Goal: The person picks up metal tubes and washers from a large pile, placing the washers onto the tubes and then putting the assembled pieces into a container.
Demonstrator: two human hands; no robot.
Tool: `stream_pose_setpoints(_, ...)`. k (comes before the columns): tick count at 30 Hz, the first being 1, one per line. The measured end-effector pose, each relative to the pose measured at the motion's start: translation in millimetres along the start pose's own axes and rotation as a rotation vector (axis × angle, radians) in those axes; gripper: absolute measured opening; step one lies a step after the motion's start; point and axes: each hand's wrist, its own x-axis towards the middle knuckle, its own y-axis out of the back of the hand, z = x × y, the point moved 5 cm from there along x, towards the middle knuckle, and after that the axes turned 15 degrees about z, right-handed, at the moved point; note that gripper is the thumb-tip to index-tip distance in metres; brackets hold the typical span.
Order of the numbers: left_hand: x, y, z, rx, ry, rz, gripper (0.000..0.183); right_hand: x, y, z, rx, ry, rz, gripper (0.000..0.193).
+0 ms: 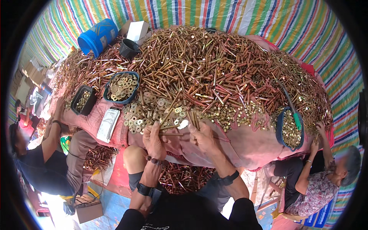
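In the middle, close to the heap's front edge, my left hand [154,141] is closed on thin brass-coloured metal rods [171,134] that look like bolts and stick out to the right. A short way to its right, my right hand [203,137] pinches a few upright rods of the same kind [194,119]. Just beyond my hands lie loose flat washers [138,115], and small brass-coloured nuts [226,117] are scattered further right. Behind them rises a large heap of metal rods [199,61]. Whether any rod carries a washer or nut is too small to tell.
A blue tub of washers [136,90], a black tray [79,111] and a silver packet [108,124] stand left. On the right is a tub of nuts [283,142] with a green-handled tool [297,120]. Co-workers [38,161] [318,184] sit on both sides. A blue bucket [86,41] lies behind.
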Motion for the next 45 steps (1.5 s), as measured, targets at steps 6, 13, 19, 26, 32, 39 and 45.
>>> stream_pose_setpoints(6,-9,-14,-13,-0.114,0.117,0.046,0.025,-31,-34,16,0.425,-0.327,-0.081,0.036)
stream_pose_setpoints(13,-41,-16,-19,0.033,0.129,-0.045,0.027,-18,-44,6,0.464,-0.164,0.003,0.036)
stream_pose_setpoints(19,-46,-5,-34,0.099,0.204,-0.103,0.025,-14,-45,10,0.280,-0.154,-0.037,0.028)
stream_pose_setpoints(26,-54,-23,-32,0.170,0.119,-0.176,0.023,-4,-38,-4,-0.159,-0.119,0.045,0.027)
stream_pose_setpoints(32,-50,-22,-28,0.444,-0.454,-0.141,0.032,19,-50,-23,-0.374,0.374,0.309,0.039)
stream_pose_setpoints(39,-30,-1,-14,0.443,-0.329,-0.131,0.062,8,-85,-26,-0.709,0.451,0.284,0.031)
stream_pose_setpoints(45,-18,-21,-9,0.533,-0.299,-0.222,0.105,19,-87,3,-0.716,0.953,0.252,0.021)
